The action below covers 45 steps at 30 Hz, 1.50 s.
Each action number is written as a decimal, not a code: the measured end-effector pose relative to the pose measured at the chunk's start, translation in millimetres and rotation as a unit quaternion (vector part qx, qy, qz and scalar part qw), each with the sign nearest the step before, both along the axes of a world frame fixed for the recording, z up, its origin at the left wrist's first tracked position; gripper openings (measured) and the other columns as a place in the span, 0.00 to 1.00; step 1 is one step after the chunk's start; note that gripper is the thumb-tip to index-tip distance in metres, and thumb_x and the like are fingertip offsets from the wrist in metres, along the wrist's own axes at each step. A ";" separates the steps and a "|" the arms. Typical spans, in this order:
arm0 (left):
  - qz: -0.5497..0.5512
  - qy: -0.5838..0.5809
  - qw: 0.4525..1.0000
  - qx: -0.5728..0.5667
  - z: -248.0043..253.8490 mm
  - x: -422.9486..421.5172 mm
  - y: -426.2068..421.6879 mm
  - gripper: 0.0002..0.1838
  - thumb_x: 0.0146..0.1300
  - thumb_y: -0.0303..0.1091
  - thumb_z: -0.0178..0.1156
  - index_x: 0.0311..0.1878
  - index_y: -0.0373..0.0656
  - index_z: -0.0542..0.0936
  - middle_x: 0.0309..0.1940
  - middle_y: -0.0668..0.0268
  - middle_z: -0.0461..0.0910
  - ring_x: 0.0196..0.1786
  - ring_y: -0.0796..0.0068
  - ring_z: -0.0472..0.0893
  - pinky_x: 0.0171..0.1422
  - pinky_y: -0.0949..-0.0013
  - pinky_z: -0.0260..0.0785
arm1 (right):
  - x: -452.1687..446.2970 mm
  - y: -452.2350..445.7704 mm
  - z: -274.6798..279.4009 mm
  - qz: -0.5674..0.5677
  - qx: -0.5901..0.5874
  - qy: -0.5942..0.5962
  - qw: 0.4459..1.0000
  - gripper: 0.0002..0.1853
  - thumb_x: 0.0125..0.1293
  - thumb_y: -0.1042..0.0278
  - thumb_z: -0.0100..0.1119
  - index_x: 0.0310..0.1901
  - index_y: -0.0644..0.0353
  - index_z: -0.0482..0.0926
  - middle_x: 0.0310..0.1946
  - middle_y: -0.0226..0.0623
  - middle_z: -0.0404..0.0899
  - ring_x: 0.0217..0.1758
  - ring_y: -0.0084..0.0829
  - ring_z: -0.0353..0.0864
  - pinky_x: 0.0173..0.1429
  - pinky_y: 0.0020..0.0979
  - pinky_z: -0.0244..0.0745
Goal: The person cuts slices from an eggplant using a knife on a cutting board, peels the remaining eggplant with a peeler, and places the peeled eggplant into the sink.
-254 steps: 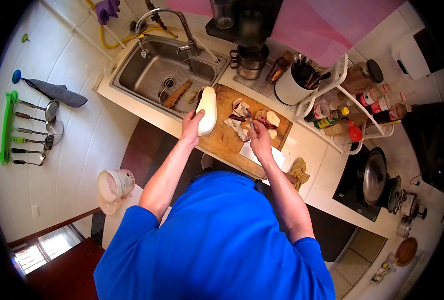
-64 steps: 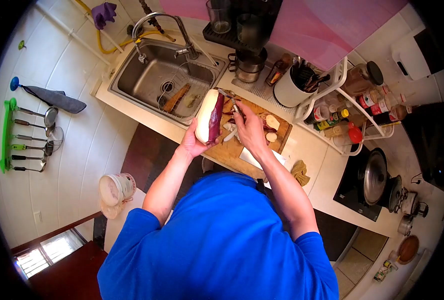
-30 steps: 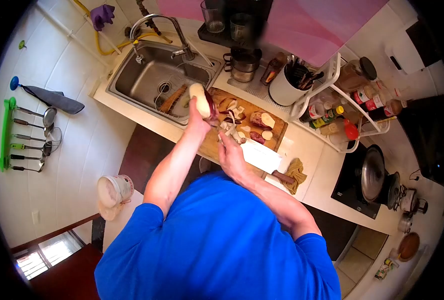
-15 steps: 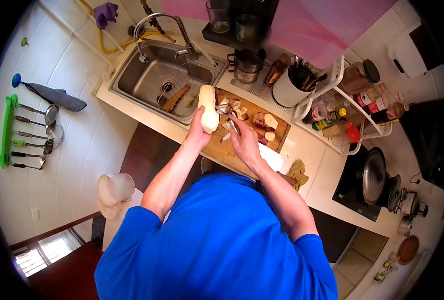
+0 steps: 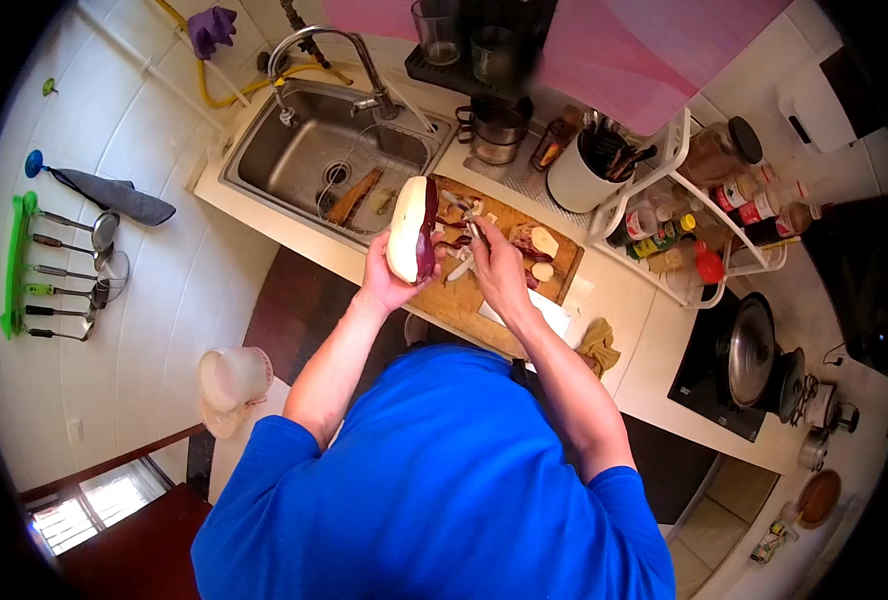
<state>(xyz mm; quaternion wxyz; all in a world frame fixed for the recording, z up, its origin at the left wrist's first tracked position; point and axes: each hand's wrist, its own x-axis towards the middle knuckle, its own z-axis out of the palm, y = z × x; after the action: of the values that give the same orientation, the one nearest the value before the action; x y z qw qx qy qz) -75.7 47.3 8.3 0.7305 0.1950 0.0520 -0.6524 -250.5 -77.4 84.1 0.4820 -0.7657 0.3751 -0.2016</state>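
Note:
My left hand (image 5: 388, 282) is wrapped round a large, partly peeled sweet potato (image 5: 406, 235), held upright over the near left of the cutting board. Pale flesh shows on its left; a strip of dark purple-red skin (image 5: 429, 230) runs down its right. Beside it, my right hand (image 5: 504, 275) grips a metal peeler (image 5: 476, 232), its head partly hidden by the fingers and apart from the sweet potato. Behind and beneath on the wooden cutting board (image 5: 571, 262) lie peelings (image 5: 458, 268), a cut sweet potato piece (image 5: 542, 240) and a small pale slice (image 5: 543, 271).
The steel sink (image 5: 294, 130) at the left holds an orange-brown elongated thing (image 5: 354, 195). A flat white thing (image 5: 554, 316) and a brown cloth (image 5: 598, 345) lie near the counter's front edge. A utensil pot (image 5: 577, 185), a bottle rack (image 5: 604, 238) and a hob (image 5: 699, 375) stand rightward.
My left hand has turned the sweet potato, bringing its purple-red skin into view, and has shifted slightly left. My right hand, with the peeler, has moved a little right, away from it.

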 end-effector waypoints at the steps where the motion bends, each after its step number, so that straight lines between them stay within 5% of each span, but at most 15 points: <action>1: -0.009 -0.004 1.000 0.001 0.0 -1.0 -0.4 0.36 0.69 0.60 0.52 0.71 0.44 0.71 0.62 0.55 0.79 0.57 0.54 0.80 0.56 0.52 0.77 | 3.7 -1.5 2.5 0.002 0.002 -0.009 1.000 0.22 0.75 0.67 0.53 0.66 0.66 0.74 0.52 0.63 0.82 0.57 0.61 0.81 0.58 0.50 0.76; 8: -0.042 -0.003 0.998 -0.043 -8.6 -6.9 2.9 0.46 0.64 0.71 0.60 0.74 0.45 0.67 0.65 0.53 0.76 0.60 0.54 0.78 0.56 0.55 0.77 | 19.0 -14.9 13.2 0.015 -0.054 -0.009 0.998 0.21 0.74 0.68 0.53 0.64 0.67 0.76 0.43 0.66 0.83 0.48 0.61 0.84 0.52 0.51 0.77; 13: -0.053 -0.047 0.997 -0.009 -14.3 -0.7 0.8 0.45 0.62 0.67 0.65 0.73 0.45 0.69 0.62 0.54 0.77 0.59 0.56 0.79 0.55 0.55 0.77 | 22.2 -20.9 16.5 0.022 -0.078 -0.010 0.997 0.20 0.73 0.68 0.54 0.62 0.67 0.78 0.35 0.67 0.82 0.42 0.61 0.86 0.48 0.51 0.79; 23: -0.039 -0.114 0.992 0.039 -19.8 5.0 -6.8 0.38 0.66 0.61 0.63 0.70 0.45 0.72 0.55 0.56 0.81 0.53 0.58 0.82 0.52 0.53 0.79 | 22.0 -10.8 1.3 0.018 -0.109 -0.041 0.993 0.20 0.71 0.72 0.55 0.62 0.70 0.77 0.39 0.69 0.82 0.43 0.60 0.86 0.49 0.51 0.79; 25: -0.012 -0.101 0.993 0.055 -19.4 5.8 -17.9 0.35 0.68 0.60 0.61 0.69 0.46 0.73 0.54 0.58 0.82 0.52 0.59 0.83 0.52 0.53 0.78 | 19.2 8.2 13.5 0.024 -0.051 -0.012 0.998 0.21 0.72 0.73 0.55 0.63 0.71 0.77 0.48 0.69 0.82 0.53 0.57 0.86 0.57 0.44 0.80; 29: 0.035 -0.053 0.994 0.083 -12.5 13.2 -31.6 0.28 0.71 0.58 0.57 0.64 0.48 0.76 0.52 0.61 0.84 0.51 0.60 0.83 0.52 0.52 0.78 | 17.5 36.5 8.1 0.035 -0.095 -0.009 0.995 0.21 0.73 0.75 0.53 0.65 0.72 0.75 0.46 0.70 0.82 0.48 0.59 0.86 0.52 0.48 0.78; 30: 0.042 -0.056 0.994 0.087 -6.7 10.3 -34.2 0.26 0.71 0.57 0.58 0.61 0.49 0.77 0.52 0.63 0.84 0.50 0.61 0.83 0.54 0.52 0.78 | 18.3 38.8 5.5 0.020 -0.087 -0.057 0.994 0.19 0.72 0.76 0.53 0.62 0.70 0.75 0.38 0.65 0.82 0.43 0.63 0.83 0.50 0.54 0.78; 38: 0.117 -0.026 0.976 0.182 -10.5 6.8 -64.0 0.24 0.71 0.56 0.56 0.59 0.50 0.78 0.47 0.62 0.82 0.49 0.59 0.79 0.56 0.51 0.74 | 0.4 51.3 -17.2 0.024 -0.115 -0.060 0.991 0.21 0.71 0.76 0.54 0.65 0.69 0.74 0.47 0.68 0.81 0.48 0.65 0.83 0.52 0.53 0.80; 45: 0.176 -0.003 0.945 0.274 9.0 7.6 -84.1 0.26 0.71 0.60 0.52 0.59 0.50 0.76 0.51 0.59 0.80 0.53 0.57 0.78 0.54 0.47 0.72 | -2.6 59.5 -22.8 0.030 -0.079 -0.021 0.996 0.21 0.71 0.79 0.54 0.65 0.72 0.74 0.44 0.67 0.81 0.46 0.62 0.83 0.51 0.49 0.79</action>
<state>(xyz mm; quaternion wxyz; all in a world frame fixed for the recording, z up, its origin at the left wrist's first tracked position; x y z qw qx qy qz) -68.1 -36.8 17.3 0.7523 0.3772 0.2607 -0.4731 -253.1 -17.9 61.3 0.4338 -0.8080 0.3242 -0.2320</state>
